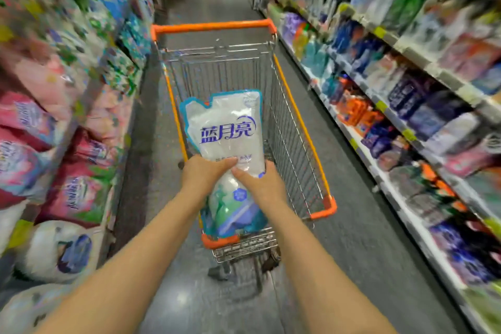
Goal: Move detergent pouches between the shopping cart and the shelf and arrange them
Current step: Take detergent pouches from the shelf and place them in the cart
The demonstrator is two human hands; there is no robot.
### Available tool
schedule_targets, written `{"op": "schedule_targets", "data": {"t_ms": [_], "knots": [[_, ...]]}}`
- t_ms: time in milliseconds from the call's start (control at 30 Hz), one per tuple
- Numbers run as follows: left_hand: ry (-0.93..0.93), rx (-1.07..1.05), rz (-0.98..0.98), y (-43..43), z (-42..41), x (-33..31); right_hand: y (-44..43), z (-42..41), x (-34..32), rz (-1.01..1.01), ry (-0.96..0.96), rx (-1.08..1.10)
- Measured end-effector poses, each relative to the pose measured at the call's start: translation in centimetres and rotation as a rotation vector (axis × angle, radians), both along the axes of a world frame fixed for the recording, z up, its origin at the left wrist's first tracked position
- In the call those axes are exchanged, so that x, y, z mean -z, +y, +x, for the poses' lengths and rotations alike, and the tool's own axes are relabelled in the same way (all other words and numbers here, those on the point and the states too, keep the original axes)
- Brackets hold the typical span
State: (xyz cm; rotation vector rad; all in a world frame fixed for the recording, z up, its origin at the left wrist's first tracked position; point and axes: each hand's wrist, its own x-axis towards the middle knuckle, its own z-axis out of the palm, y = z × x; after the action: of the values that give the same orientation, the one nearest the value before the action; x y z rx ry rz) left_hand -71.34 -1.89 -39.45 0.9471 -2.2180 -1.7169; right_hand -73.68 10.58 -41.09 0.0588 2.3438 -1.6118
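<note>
Clasping the detergent pouch [225, 127] (thumbs in front), left hand [202, 175] and right hand [267, 186] curl fingers [270, 167] behind.

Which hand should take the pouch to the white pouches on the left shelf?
Left, probably. The left hand and right hand both grip the pouch mid-body above the cart, but the left is on the side nearer those white pouches; the right would have to reach across.

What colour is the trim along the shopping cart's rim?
Orange, seen clearly in the head view along the shopping cart rim.
</note>
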Motion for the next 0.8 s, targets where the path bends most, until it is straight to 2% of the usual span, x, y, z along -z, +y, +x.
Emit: {"op": "schedule_targets", "data": {"t_ms": [200,367,567,800], "knots": [[-0.013,0.085,0.345,0.3,-2.5,6.7,1.1,-1.2,4.1,0.075,-0.129,0.080],[0.000,0.062,0.533,-0.6,-4.7,8.6,1.0,-2.4,5.2,-0.017,-0.190,0.132],[-0.018,0.030,0.596,-1.7,-6.9,11.1,-0.2,-4.6,7.5,-0.115,-0.335,0.130],[-0.076,-0.114,0.657,-1.8,-8.7,17.0,-0.9,-7.8,11.7,-0.044,-0.464,0.065]]}}
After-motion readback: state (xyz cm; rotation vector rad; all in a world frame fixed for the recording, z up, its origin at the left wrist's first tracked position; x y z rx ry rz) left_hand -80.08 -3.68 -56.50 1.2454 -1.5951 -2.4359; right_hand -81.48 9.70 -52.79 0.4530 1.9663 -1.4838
